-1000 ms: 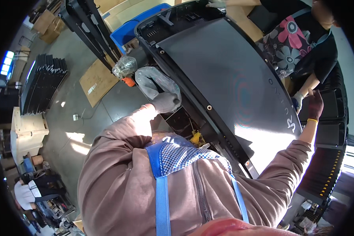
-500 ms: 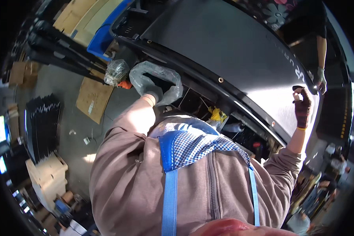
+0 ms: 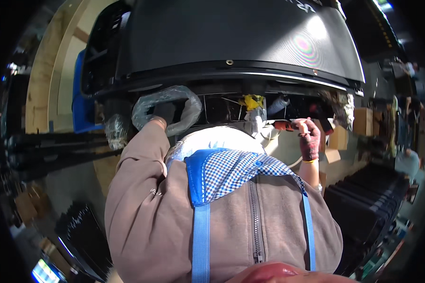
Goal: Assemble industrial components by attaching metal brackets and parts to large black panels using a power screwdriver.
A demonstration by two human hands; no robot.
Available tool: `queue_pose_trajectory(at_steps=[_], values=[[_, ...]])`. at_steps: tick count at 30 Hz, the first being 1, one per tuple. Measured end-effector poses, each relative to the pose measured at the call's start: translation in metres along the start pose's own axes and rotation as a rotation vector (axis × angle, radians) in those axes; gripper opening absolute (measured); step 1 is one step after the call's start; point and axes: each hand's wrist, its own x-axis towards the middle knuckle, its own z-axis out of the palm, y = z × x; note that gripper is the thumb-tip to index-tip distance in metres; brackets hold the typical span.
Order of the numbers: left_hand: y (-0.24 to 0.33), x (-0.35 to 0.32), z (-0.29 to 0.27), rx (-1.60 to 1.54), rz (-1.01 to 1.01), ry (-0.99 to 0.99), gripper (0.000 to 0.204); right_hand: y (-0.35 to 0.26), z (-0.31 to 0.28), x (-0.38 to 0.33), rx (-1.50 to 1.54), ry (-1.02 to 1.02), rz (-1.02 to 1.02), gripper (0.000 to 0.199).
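My left hand (image 3: 159, 121) reaches into a ring of clear plastic (image 3: 191, 111), which looks like the rolled rim of a bag. Its fingers are hidden in the dark opening. At the right, my right hand (image 3: 309, 140), in a dark red glove with bare fingertips, curls its fingers at the end of an orange and black hand tool (image 3: 283, 125). In front of me lies a large black panel (image 3: 193, 42) with a dark mesh-like surface, a raised frame and a brass-coloured eyelet (image 3: 229, 62) along its near edge. Neither hand touches the panel.
Under the panel's near edge are a yellow crumpled item (image 3: 251, 101) and a grey cylinder (image 3: 278, 104). A blue bin (image 3: 81, 113) stands at the left, beside wooden boards (image 3: 46, 75). Stacked black panels (image 3: 363, 203) stand at the right, near cardboard boxes (image 3: 362, 121).
My view and body have turned right, so the panel now lies straight across. My right hand has left the panel's edge for the orange tool. My left hand stays at the plastic ring.
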Motion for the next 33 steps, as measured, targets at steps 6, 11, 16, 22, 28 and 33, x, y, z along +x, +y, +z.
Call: queue_pose_trajectory(at_steps=[6, 11, 16, 22, 28, 33], values=[[-0.025, -0.013, 0.025, 0.136, 0.179, 0.121, 0.037, 0.098, 0.038, -0.059, 0.243, 0.163, 0.485, 0.025], [-0.048, -0.04, 0.027, 0.03, 0.039, 0.065, 0.031, 0.205, 0.051, -0.059, 0.576, 0.385, 0.736, 0.022], [-0.033, -0.035, 0.001, 0.144, 0.335, 0.119, 0.021, 0.348, 0.002, -0.084, -0.166, 0.316, 0.573, 0.033], [-0.049, -0.053, -0.001, -0.007, 0.323, -0.014, 0.019, 0.249, 0.027, -0.03, -0.292, 0.618, 0.801, 0.047], [-0.027, -0.058, -0.055, -0.32, 0.003, -0.151, 0.027, 0.243, 0.02, -0.009, -0.373, 0.623, 0.841, 0.05], [0.02, -0.061, -0.094, -1.247, 0.003, -0.039, 0.036, 0.228, 0.023, -0.007, -0.323, 0.603, 0.746, 0.046]])
